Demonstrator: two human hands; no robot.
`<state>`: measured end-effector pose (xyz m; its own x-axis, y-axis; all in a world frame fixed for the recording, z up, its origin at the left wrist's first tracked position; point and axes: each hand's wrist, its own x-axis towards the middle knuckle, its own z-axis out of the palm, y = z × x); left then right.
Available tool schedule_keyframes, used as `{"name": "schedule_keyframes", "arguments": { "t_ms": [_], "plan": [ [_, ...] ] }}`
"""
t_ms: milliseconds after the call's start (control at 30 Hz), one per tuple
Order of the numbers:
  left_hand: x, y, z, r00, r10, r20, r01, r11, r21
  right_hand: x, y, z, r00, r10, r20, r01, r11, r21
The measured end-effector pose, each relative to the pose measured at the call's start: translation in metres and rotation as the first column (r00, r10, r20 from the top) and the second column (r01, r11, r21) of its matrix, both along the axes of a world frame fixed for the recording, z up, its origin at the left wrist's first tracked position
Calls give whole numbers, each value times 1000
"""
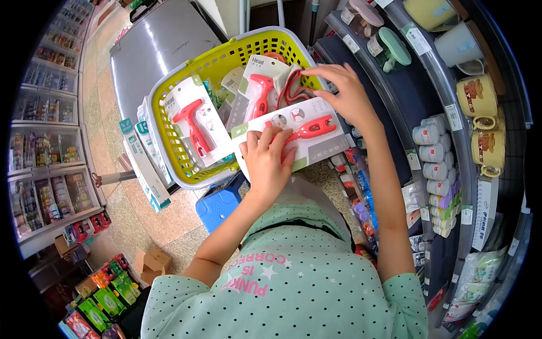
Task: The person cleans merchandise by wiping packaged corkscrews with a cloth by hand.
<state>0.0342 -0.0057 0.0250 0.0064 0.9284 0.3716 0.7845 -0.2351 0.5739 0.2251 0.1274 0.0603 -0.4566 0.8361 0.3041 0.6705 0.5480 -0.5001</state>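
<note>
- Across the basket's near right corner lies the front red-tool pack [316, 129], tilted, its lower edge jutting past the rim.
- The left hand [266, 164] rests on it with bent fingers; whether it grips, I cannot tell.
- The right hand [345, 95] is loosely open above the pack's far right edge, fingertips at a red cord [291, 90].
- Inside the yellow-green basket [169, 169], two more red-tool packs [195, 121] [261, 93] crowd the room left and beyond.
- Close on the right, curved shelves [406, 107] with mugs [483, 147] limit sideways movement.
- Left of the basket, upright boxes [144, 169] stand beside a grey surface [161, 45].
- Below its near rim is a blue stool [217, 206]; open tiled floor [183, 240] lies to the left.
</note>
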Motion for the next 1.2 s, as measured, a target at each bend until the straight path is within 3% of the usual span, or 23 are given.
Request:
{"name": "schedule_keyframes", "arguments": {
  "t_ms": [200, 300, 333, 433, 500, 733, 967, 1000, 1067, 1133, 1200],
  "plan": [
    [0, -4, 4, 1000, -26, -4, 26, 999, -24, 28, -69, -8, 937, -345, -52, 334, 930, -152],
    [0, -5, 5, 1000, -25, -4, 25, 999, -20, 31, -95, -17, 830, -539, -143, 425, 777, -464],
    [0, -5, 5, 1000, -26, -5, 26, 1000, -15, 34, -101, -28, 828, -518, -215, 386, 805, -450],
    [0, -5, 4, 1000, -25, -10, 25, 1000, -7, 46, -110, -55, 649, -651, -393, 189, 638, -747],
    [0, -5, 3, 1000, -24, -14, 24, 1000, -6, 49, -112, -61, 603, -678, -421, 125, 601, -789],
    [-3, -7, 4, 1000, -26, -4, 26, 999, -34, 51, -117, -63, 516, -713, -474, 14, 561, -828],
    [-12, -17, 34, 982, -80, 174, 76, 997, 31, 42, -136, -45, 344, -789, -510, 121, 575, -809],
    [-16, -17, 42, 977, -126, 170, 112, 990, 90, 42, -139, -44, 301, -798, -521, 146, 579, -802],
    [-22, -21, 45, 915, -244, 321, 226, 970, 95, 40, -148, -36, 206, -815, -542, 186, 576, -796],
    [-24, -18, 49, 830, -392, 397, 363, 920, 149, 34, -156, -29, 85, -760, -644, 169, 648, -742],
    [-19, -15, 49, 772, -432, 466, 473, 880, 32, 30, -166, -28, 10, -694, -720, 187, 708, -681]
  ]
}}
